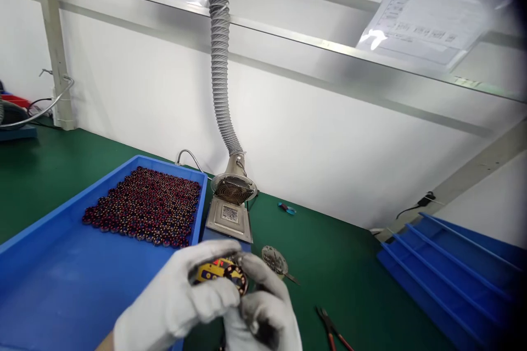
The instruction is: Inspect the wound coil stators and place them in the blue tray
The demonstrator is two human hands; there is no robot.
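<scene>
My left hand [177, 290], in a white glove, is closed with thumb and fingers at a small round dark part with copper-coloured spots [236, 278]. On the other side of that part, my right hand [267, 307] is closed too, its glove fingertips stained grey. The part looks like the dark, wire-wound rings [144, 208] packed in rows in the blue tray [74, 279]. Through the gap between my hands shows a yellow panel [209, 270] with red lit digits. Fingers cover much of the held part.
A metal-topped heating unit [229, 216] stands behind my hands, under a grey flexible duct [220, 55]. To the right lie a round metal piece [275, 260], pliers [331, 332] and a small blue-handled tool [287, 208]. Stacked blue trays [448, 279] stand at the far right.
</scene>
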